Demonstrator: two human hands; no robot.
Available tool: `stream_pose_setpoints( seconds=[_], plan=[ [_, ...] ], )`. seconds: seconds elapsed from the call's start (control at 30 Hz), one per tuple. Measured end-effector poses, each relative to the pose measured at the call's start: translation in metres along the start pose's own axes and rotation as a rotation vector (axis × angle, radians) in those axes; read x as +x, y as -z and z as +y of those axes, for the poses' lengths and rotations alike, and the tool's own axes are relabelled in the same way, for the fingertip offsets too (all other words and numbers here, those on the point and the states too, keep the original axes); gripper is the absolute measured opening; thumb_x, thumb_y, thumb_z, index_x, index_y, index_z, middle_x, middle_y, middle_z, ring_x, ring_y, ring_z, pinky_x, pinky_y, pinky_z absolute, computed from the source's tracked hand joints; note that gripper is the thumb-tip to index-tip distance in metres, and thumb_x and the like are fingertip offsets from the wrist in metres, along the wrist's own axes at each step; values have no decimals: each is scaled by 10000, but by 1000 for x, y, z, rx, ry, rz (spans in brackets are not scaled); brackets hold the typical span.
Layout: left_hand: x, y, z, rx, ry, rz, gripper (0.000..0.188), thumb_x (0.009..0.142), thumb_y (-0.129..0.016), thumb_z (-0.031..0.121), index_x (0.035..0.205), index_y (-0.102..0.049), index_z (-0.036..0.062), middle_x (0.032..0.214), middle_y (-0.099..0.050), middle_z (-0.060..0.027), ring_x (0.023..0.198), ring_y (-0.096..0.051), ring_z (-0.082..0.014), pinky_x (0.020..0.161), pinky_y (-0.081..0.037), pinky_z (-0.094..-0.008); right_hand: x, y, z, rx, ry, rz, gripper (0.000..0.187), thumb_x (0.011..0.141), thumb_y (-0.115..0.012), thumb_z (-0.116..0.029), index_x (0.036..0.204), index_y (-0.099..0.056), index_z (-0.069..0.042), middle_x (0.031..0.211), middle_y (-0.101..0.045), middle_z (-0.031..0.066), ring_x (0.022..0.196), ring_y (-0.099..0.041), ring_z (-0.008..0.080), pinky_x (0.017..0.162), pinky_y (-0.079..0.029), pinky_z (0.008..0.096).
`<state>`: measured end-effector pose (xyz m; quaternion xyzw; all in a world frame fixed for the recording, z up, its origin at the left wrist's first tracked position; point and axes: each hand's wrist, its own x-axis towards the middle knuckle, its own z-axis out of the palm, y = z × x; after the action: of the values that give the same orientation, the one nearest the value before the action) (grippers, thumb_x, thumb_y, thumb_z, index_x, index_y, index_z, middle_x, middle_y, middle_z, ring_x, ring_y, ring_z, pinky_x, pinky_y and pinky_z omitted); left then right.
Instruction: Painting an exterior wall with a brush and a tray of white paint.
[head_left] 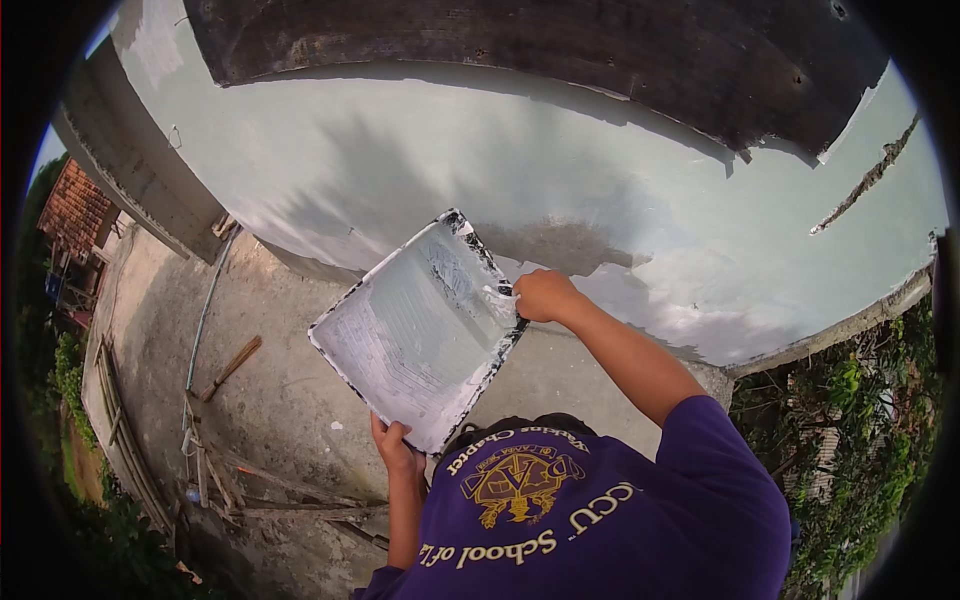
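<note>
While the left hand [395, 447] pinches the near edge of a paint-smeared tray [425, 320], thumb on top, the right hand [546, 296] curls at its right side, next to a whitish piece [499, 303]; how tightly that grip closes, I can't tell. The tray tilts above the concrete floor [290, 330], before a pale green wall [300, 150]. Wooden sticks [232, 368] lie leftward; leafy plants [865, 430] crowd the right.

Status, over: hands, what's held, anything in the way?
Left hand gripping paint tray by its near end; right hand at its right edge, exact grip unclear. Pale paint inside tray. Loose wood lower left, apart from tray.
</note>
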<state>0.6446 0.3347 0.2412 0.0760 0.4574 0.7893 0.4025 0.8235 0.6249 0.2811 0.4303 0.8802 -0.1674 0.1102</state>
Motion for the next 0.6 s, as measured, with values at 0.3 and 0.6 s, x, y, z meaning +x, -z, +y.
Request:
stream_pose_setpoints(
  seconds=[0.3,0.6],
  plan=[
    [-7,-16,-12,-34,21,154,735,592,-414,9,1327,-410,4,1217,-522,-152,1109,-524,-319,962,-445,-418,10,-31,55,323,176,181,250,765,-576,-239,897,-704,-69,884,-674,200,812,-650,349,717,-520,415],
    [1,1,-29,-147,79,216,733,596,-450,71,1326,-395,32,1219,-505,-160,1118,-509,-351,957,-450,-474,-40,-82,96,1701,-142,-247,123,967,-483,-213,1023,-553,-128,759,-558,4,619,-494,81,492,-340,203]
  ],
)
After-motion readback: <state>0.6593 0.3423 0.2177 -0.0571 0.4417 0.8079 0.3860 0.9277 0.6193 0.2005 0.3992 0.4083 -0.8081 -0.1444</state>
